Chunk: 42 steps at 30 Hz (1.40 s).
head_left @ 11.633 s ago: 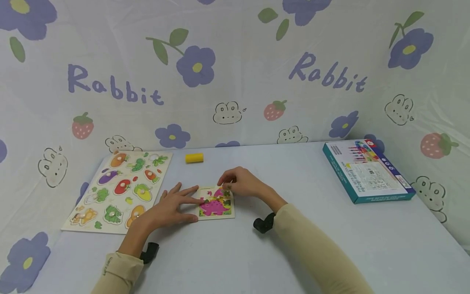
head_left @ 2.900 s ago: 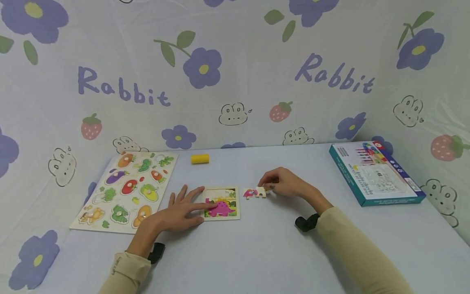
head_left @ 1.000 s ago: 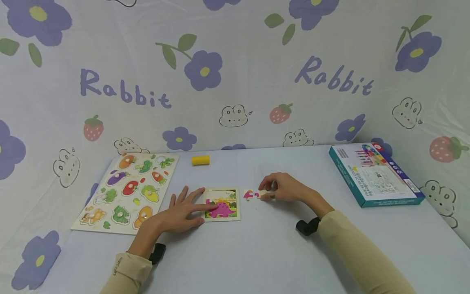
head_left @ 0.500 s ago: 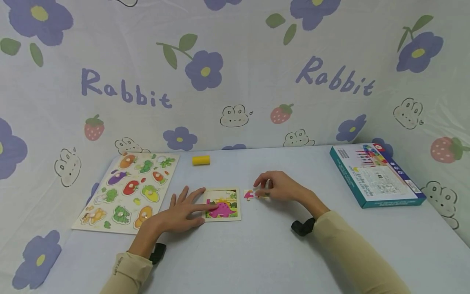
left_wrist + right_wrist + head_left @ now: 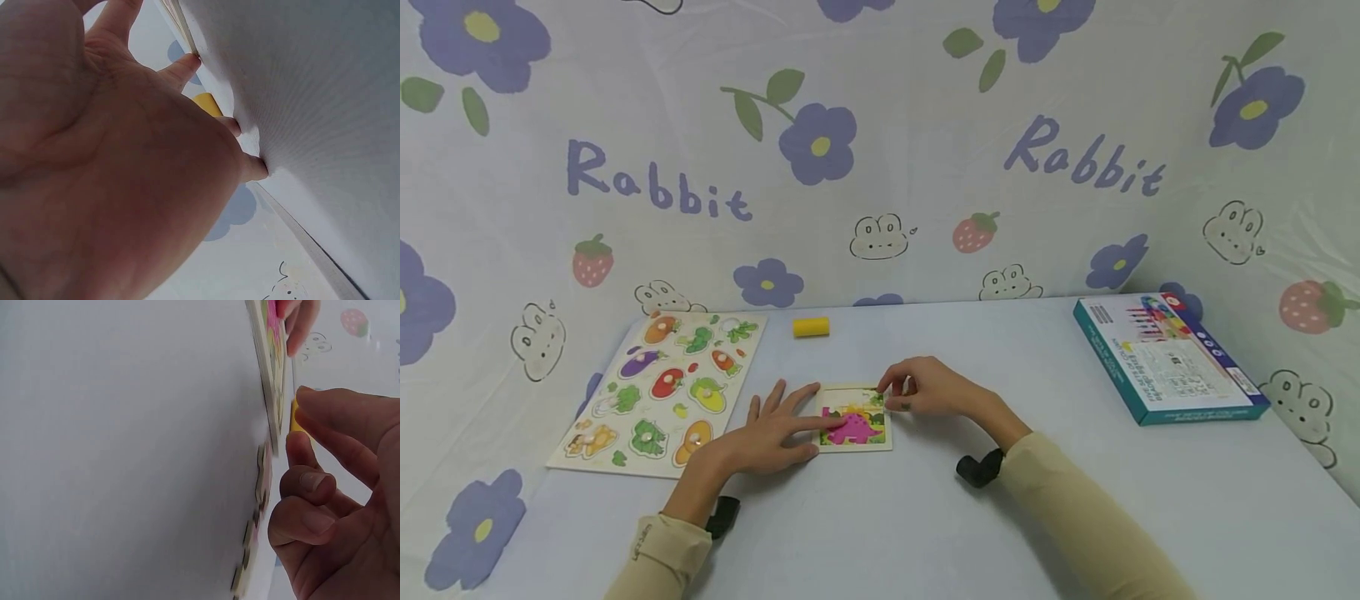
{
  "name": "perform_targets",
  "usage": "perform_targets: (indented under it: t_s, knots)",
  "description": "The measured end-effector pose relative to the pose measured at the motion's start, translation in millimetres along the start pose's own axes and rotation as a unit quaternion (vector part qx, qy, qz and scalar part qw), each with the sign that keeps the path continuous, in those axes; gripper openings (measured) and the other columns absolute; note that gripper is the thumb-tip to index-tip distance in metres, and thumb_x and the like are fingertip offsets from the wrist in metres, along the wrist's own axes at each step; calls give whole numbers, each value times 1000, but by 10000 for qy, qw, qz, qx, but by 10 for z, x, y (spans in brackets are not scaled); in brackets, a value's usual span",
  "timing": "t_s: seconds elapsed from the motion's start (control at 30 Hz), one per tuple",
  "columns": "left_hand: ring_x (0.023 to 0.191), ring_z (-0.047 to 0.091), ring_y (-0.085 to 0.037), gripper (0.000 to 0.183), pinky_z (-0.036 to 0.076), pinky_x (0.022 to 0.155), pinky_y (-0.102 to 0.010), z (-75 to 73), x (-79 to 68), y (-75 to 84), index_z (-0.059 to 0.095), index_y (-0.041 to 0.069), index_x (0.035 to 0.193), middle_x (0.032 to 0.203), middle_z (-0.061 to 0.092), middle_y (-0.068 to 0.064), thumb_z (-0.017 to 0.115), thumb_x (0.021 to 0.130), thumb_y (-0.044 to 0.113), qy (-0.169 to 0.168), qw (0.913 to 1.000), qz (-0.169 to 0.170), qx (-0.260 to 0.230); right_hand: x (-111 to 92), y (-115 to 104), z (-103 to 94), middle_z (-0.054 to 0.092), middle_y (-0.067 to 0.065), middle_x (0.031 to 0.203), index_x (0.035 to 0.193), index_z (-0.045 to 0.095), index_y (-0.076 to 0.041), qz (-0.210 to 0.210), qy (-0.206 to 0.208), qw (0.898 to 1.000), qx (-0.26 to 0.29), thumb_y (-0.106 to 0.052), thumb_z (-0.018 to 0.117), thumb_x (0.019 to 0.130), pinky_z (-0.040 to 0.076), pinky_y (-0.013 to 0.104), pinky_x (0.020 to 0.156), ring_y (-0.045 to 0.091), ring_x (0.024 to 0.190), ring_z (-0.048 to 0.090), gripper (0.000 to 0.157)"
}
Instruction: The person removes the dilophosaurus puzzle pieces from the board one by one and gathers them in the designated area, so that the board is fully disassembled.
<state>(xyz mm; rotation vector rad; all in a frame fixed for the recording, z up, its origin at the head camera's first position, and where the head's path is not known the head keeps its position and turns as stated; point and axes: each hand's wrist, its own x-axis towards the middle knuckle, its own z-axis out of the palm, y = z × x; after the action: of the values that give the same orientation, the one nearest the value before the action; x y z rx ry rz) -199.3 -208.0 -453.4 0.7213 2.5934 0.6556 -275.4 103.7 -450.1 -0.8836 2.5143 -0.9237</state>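
Touching a dinosaur puzzle (image 5: pixel 861 431), left hand (image 5: pixel 756 438) spread, right hand (image 5: pixel 934 388) curled by the puzzle's corner, any hold unclear.

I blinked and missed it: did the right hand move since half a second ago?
Yes. In the head view, the right hand has moved left, away from the teal-edged box, to the right side of the dinosaur puzzle.
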Motion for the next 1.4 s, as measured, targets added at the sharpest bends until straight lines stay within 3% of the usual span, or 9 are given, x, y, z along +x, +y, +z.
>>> perform_targets:
  t_s: [0.47,1.0,1.17,1.33,1.4]
  knots:
    - [160,-10,-61,49,-8,118,-87,-7,-14,23,55,37,154,179,12,-17,59,106,31,12,9999,90,-97,142,-182,98,70,-2,96,120,77,-16,-69,-315,9974,-638,-19,75,99,50,24,80,11,89,58,22]
    - [161,-8,-60,48,-6,120,-86,-5,-17,23,55,37,154,180,12,-14,58,107,32,31,10000,-4,68,161,-229,104,69,-2,98,121,78,-17,96,-388,9964,-754,-17,76,98,51,25,83,11,91,58,22]
    - [161,-9,-61,48,-8,118,-87,22,9,-24,56,41,153,180,12,-14,60,105,32,78,9999,88,-85,160,-229,106,67,0,100,119,78,-18,59,-308,9964,-789,-17,77,97,49,26,82,12,91,56,21]
    - [161,-11,-60,47,-9,117,-87,81,45,-132,54,53,150,180,12,-10,60,105,40,157,9996,172,-164,142,-242,106,64,5,109,116,79,-20,81,-182,9966,-804,-19,79,96,49,29,84,17,99,57,20]
    - [160,-10,-61,46,-9,117,-88,71,39,-123,55,52,150,180,11,-10,60,105,41,139,9996,173,-189,136,-243,111,63,6,113,115,79,-21,84,-111,9964,-834,-20,80,95,50,32,87,19,103,58,19]
